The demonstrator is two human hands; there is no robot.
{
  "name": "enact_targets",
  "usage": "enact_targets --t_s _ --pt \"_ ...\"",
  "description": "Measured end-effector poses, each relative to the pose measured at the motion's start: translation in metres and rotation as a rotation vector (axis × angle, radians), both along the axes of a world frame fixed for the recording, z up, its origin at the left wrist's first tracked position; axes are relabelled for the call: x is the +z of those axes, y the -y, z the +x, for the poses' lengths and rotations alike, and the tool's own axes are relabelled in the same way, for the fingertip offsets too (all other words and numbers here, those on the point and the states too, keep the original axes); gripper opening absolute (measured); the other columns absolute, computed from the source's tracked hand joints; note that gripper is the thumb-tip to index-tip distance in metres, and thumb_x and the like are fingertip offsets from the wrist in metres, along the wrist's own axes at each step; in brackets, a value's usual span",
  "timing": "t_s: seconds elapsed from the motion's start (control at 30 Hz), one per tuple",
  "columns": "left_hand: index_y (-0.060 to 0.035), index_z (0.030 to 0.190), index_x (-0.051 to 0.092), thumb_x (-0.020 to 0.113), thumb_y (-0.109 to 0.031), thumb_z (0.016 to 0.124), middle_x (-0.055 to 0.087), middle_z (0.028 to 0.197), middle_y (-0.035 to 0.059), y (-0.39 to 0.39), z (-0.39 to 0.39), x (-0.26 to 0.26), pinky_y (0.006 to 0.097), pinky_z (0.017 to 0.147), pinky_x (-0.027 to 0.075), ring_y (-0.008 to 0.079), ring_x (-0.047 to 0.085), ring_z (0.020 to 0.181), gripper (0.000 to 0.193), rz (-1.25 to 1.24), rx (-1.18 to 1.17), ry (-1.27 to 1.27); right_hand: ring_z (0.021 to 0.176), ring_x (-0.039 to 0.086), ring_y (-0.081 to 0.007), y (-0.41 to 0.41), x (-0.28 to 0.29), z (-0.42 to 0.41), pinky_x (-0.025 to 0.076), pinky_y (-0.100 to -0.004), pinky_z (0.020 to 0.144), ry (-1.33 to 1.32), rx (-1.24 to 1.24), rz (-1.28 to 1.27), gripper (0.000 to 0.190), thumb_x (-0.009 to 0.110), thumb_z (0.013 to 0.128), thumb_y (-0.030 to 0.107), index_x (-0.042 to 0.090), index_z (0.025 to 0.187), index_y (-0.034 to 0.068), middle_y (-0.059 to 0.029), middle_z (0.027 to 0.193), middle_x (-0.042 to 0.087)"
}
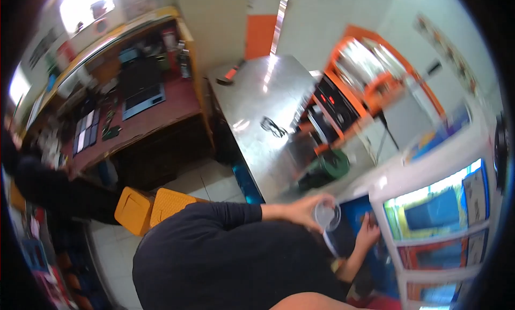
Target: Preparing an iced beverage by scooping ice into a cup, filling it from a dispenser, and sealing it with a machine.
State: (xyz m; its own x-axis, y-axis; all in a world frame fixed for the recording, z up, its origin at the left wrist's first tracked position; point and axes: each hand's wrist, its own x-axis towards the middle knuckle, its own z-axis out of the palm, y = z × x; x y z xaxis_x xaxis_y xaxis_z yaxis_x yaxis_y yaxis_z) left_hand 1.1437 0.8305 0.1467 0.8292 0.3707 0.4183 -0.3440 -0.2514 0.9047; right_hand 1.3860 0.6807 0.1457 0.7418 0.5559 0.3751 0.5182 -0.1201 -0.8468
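Note:
My left hand (307, 212) is wrapped around a clear, round, cup-like container (326, 215). A pale strip (330, 243) shows just below it; whether the two are joined is unclear. My right hand (367, 234) is raised beside the pale frame of a rack (382, 229), with the fingertips bent together. Blur hides whether anything small sits between them. Behind both hands is a dark blue surface (356, 213). Colourful packs (432, 209) show through the rack's openings on the right.
A steel-topped table (257, 108) bears a coiled black cable (273, 127), a green reel (336, 165) and an orange machine (342, 104) with a lit red display. Yellow stools (171, 205) stand behind me. A laptop (143, 98) lies on a desk (177, 104), near another person (44, 185).

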Motion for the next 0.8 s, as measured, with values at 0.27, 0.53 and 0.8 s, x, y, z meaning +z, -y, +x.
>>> enact_targets --t_s 0.27,0.53,0.8 --pt "-0.0008 0.129 0.036 0.083 -0.012 0.056 0.052 0.118 0.0132 0.001 0.034 -0.014 0.0341 0.099 0.038 0.022 0.049 0.114 0.087 -0.125 0.07 -0.028 0.08 0.064 -0.018 -0.018 -0.003 -0.003 0.052 -0.0297 0.068 0.02 0.018 0.052 0.031 0.071 0.08 0.02 0.062 0.098 -0.004 -0.0124 0.091 0.066" --pt "0.0017 0.131 0.031 0.087 -0.018 0.056 0.052 0.123 0.02 0.008 0.061 -0.02 0.0347 0.099 0.037 0.0245 0.049 0.118 0.096 -0.12 0.063 -0.06 0.073 0.065 -0.019 -0.012 0.008 -0.012 0.052 -0.0298 0.064 0.036 -0.014 -0.003 0.029 0.072 0.079 0.02 0.063 0.094 -0.004 -0.0147 0.086 0.066" --pt "0.0023 0.129 0.032 0.089 -0.022 0.054 0.052 0.122 0.0222 0.007 0.074 -0.018 0.035 0.098 0.039 0.0262 0.05 0.117 0.097 -0.067 0.125 -0.076 0.078 0.066 -0.0204 -0.014 0.004 -0.016 0.054 -0.0301 0.065 0.069 0.011 0.007 0.041 0.073 0.077 0.018 0.055 0.103 -0.008 -0.0183 0.089 0.065"
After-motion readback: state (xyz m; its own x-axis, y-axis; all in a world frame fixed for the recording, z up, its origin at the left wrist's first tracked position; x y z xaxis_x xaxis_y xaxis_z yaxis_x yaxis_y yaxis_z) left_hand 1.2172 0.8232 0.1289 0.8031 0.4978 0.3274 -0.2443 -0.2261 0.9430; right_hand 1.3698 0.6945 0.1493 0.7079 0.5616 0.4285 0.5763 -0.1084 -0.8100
